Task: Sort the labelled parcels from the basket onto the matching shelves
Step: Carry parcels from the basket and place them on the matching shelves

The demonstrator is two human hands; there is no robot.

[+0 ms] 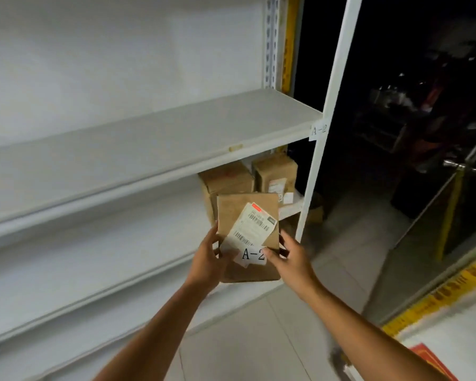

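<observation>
"Fingers on the brown parcel (239, 213)?"

"Left hand (209, 257) curls round its near left edge. The right hand (291, 257) pinches the near right corner by the A-2 sticker (252, 254). It's held in the air, in front of the lower boxes (228, 180)."

"Where should it go?"

"Up and left, I'd say, onto the shelf (149, 138) whose tag (318, 130) reads A-2. Keep it flat, clear the lip and slide it well in, sticker facing out."

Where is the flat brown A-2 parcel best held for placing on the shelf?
Likely by its lower side edges, one hand from each side, as the left hand and right hand grip it: the parcel is thin, flat and upright.
</observation>
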